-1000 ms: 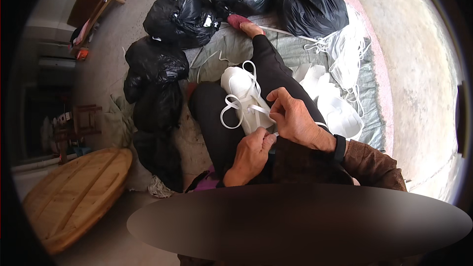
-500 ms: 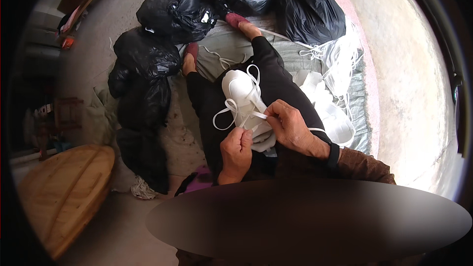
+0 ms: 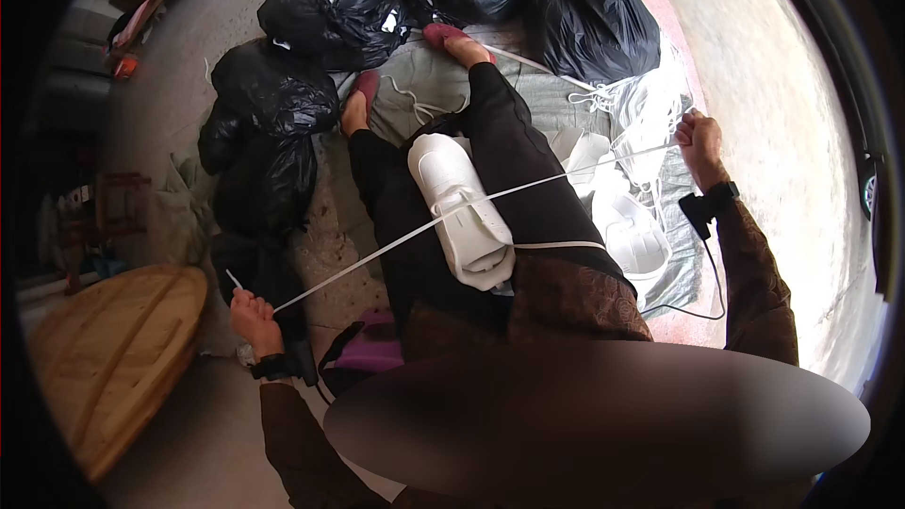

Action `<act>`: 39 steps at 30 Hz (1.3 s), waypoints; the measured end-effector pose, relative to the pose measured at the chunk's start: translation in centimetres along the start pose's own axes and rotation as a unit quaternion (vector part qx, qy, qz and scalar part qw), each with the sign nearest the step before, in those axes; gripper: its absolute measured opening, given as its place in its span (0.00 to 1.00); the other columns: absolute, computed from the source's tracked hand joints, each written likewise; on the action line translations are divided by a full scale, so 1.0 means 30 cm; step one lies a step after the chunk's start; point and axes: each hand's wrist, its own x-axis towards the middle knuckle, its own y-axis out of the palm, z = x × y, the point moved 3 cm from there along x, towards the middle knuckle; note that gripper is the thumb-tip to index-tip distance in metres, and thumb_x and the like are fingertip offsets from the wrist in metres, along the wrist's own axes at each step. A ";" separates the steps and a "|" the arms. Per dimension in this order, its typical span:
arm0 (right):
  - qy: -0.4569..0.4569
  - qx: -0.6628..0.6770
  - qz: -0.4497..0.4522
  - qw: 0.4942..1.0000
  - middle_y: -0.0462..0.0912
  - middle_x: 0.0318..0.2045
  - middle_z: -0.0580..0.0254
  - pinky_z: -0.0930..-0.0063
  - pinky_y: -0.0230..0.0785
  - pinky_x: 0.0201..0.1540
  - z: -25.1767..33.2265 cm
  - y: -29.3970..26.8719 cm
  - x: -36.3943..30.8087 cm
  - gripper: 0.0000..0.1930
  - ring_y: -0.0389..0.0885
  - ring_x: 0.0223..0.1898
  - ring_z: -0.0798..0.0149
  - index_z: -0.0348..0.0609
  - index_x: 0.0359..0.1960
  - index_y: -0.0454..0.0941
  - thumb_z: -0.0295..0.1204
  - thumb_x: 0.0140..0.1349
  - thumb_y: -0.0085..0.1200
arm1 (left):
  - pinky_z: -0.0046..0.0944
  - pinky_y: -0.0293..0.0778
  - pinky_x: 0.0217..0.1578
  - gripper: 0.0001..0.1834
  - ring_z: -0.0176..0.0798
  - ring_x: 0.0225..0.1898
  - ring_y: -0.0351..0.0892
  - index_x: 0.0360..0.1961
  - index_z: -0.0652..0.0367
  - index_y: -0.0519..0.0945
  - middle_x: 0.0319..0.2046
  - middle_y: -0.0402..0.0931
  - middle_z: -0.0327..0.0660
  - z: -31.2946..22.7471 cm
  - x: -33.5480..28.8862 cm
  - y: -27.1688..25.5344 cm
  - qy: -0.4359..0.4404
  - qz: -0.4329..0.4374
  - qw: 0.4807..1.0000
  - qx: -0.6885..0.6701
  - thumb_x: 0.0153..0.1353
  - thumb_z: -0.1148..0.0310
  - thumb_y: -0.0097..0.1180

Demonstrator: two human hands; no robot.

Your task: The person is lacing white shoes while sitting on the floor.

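Observation:
A white sneaker lies across my thighs, its toe pointing away from me. One white shoelace runs taut from side to side across the front of its lacing area; whether it passes through eyelets there is too small to tell. Far out to the left, my left hand is closed round one end of the lace, and a short tip sticks up from the fist. My right hand grips the other end, raised at the right beside the bundle of white laces.
More white shoes lie on a grey-green sheet right of my leg. Several black plastic bags curve round the far side and left. A round wooden board stands at the lower left, and something purple lies by my left hip.
My hands were together at the sneaker, pinching its looped lace. They have spread wide apart, left and right, and the loops are now drawn into one straight line.

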 end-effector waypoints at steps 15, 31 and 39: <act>-0.380 -0.490 0.463 0.633 0.83 0.26 0.59 0.64 0.74 0.28 -0.337 0.874 -0.617 0.11 0.83 0.26 0.53 0.45 0.38 0.81 0.23 0.52 0.64 | 0.43 0.74 0.34 0.23 0.46 0.32 0.77 0.49 0.61 0.72 0.37 0.74 0.46 0.217 -0.491 0.889 0.169 0.284 0.891 0.310 0.53 0.72 0.67; -0.327 -0.597 0.450 0.578 0.76 0.26 0.56 0.56 0.73 0.30 -0.358 0.886 -0.701 0.12 0.81 0.28 0.48 0.41 0.37 0.68 0.23 0.54 0.58 | 0.35 0.60 0.21 0.13 0.33 0.17 0.65 0.19 0.61 0.73 0.15 0.67 0.38 0.202 -0.344 0.642 0.148 0.178 0.941 0.248 0.56 0.75 0.64; -0.174 -0.486 0.419 0.747 0.81 0.26 0.53 0.65 0.75 0.32 -0.321 0.804 -0.786 0.11 0.84 0.28 0.53 0.38 0.46 0.70 0.17 0.62 0.49 | 0.33 0.47 0.20 0.22 0.28 0.18 0.45 0.21 0.52 0.59 0.17 0.48 0.29 -0.005 -0.053 0.125 -0.270 0.261 0.828 -0.417 0.77 0.63 0.38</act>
